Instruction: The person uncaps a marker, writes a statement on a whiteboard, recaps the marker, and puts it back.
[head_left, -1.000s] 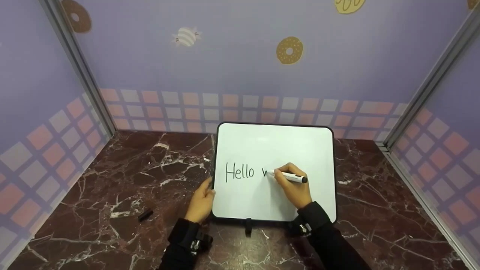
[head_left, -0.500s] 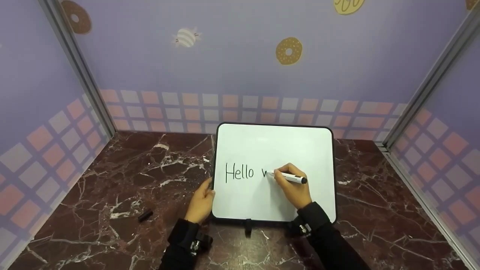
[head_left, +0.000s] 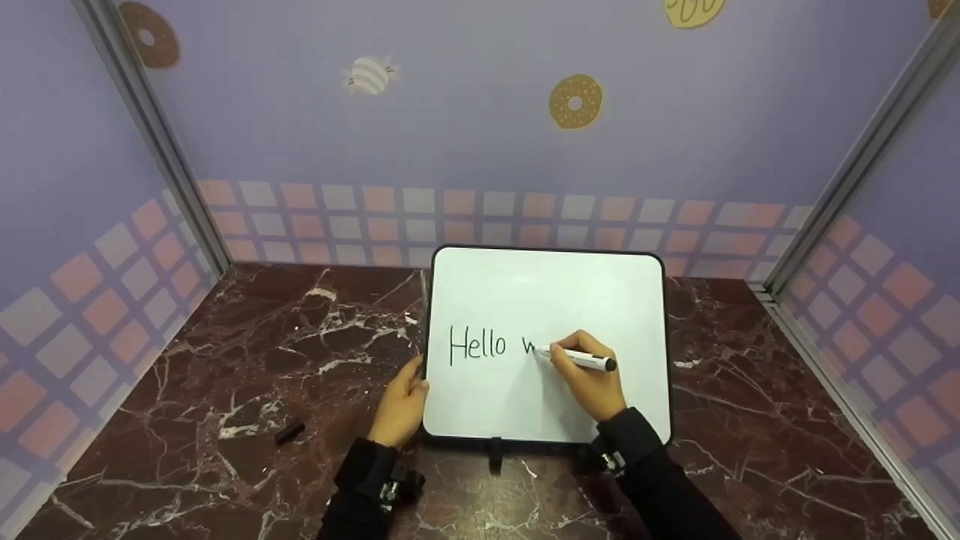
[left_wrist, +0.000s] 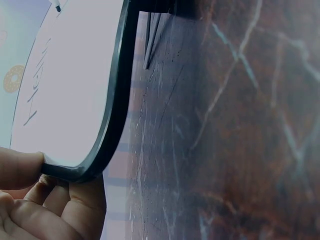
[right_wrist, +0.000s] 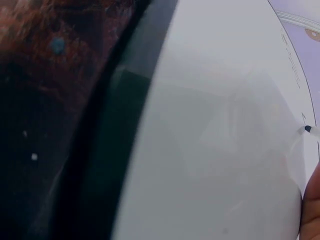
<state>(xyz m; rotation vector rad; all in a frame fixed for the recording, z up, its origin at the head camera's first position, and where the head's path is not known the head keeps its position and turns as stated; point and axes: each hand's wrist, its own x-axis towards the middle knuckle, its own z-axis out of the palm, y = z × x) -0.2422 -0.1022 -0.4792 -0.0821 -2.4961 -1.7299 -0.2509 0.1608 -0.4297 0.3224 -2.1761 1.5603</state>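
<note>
Slightly longer lettering (head_left: 478, 345) now, right hand (head_left: 596, 384) pinching marker (head_left: 589, 360), left hand (head_left: 400, 410) pinching whiteboard (head_left: 551, 292).

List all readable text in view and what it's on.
"Hello": handwritten in black on the whiteboard.
"w", probably: a letter right of it on the same board, partly hidden at the marker's tip.
Dark print on the marker's barrel: too small to read.

The board (head_left: 547, 292) stands on the desk (head_left: 180, 465), before the back wall (head_left: 465, 127). The left hand (head_left: 400, 409) is at its left edge, thumb in front, fingers (left_wrist: 82, 215) behind. The right hand (head_left: 598, 382) is before the board, right of the writing (head_left: 459, 347), holding the marker (head_left: 589, 360). The cap (head_left: 289, 432) lies on the desk, left of the left hand.
</note>
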